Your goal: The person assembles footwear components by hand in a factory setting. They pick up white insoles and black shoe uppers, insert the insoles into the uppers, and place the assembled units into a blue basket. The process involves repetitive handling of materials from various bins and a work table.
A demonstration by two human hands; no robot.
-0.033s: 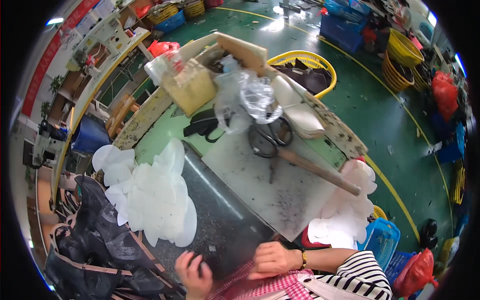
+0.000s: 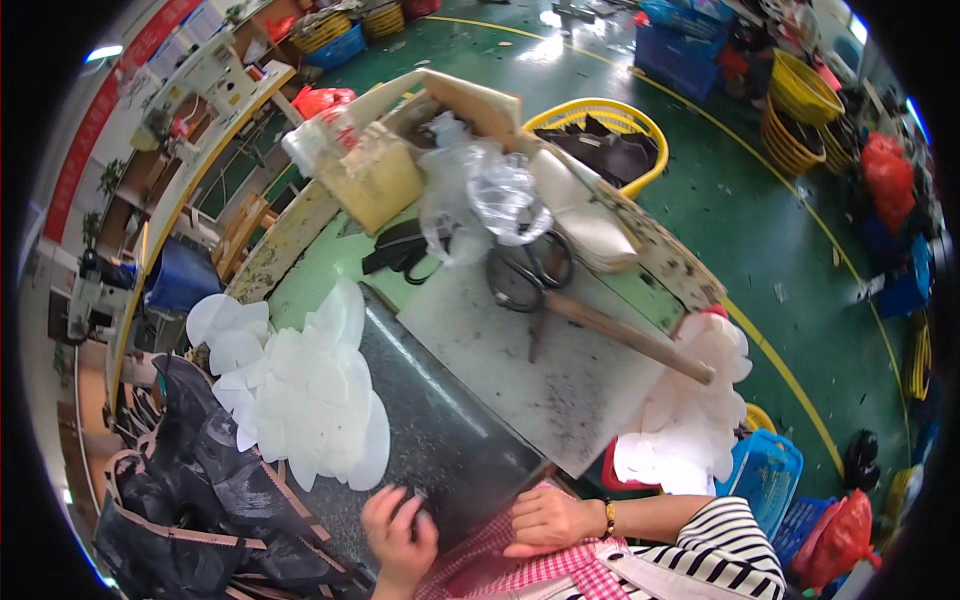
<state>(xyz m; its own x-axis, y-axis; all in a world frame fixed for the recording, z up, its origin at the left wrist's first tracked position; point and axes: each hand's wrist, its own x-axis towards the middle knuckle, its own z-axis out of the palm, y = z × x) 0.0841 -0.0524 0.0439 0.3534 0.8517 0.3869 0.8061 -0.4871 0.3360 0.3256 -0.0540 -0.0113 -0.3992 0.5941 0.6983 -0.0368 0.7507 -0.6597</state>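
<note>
My left hand (image 2: pixel 400 530) is at the near edge of a dark, glossy slab (image 2: pixel 440 420), its fingers loosely bent and a little apart. A tiny greyish speck shows by its fingertips, and I cannot tell whether they touch it. My right hand (image 2: pixel 550 520) is curled closed against the pink checked apron (image 2: pixel 545 575), its palm side hidden. Left of the slab's middle lies a loose pile of thin white rounded pieces (image 2: pixel 315 405). Black pieces with pinkish edging (image 2: pixel 210 450) are heaped at the left. More white pieces (image 2: pixel 685 410) overlap at the right.
A grey board (image 2: pixel 580 400) carries black-handled scissors (image 2: pixel 515 285) and a wooden rod (image 2: pixel 640 340). Behind stand a clear plastic bag (image 2: pixel 490 190) and a yellowish container (image 2: pixel 370 185). A yellow basket (image 2: pixel 655 150) holds dark scraps. Blue baskets (image 2: pixel 765 475) sit at the right.
My left hand has moved slightly up and to the right, toward the slab. My right hand stays almost where it was. The whole view has shifted a little.
</note>
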